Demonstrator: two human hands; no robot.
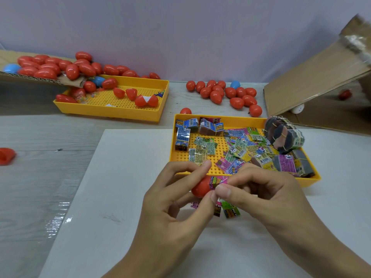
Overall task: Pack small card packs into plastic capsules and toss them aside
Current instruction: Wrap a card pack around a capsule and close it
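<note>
Both hands meet low in the centre of the frame, over a pale board on the worktop [50,141]. Left hand [172,197] curls its fingers round a red capsule half [200,188], thumb beneath and forefinger over the top. Right hand [267,195] pinches a pink-and-green card pack [218,181] between thumb and forefinger, its end already at the capsule's open mouth. To seat it well, I judge the pack should go in end-first and slightly curled, the half held steady so the glossy shell does not slip.

Capsules are smooth, egg-shaped hard plastic; packs are flat, crinkly printed foil. More loose packs [226,210] lie just under the hands. Right of centre, a yellow perforated tray [218,119] holds many packs and rubber-banded bundles. Another yellow tray [112,112] at upper left holds open halves, beside heaped red capsules [226,93] and cardboard [313,81] at upper right.
</note>
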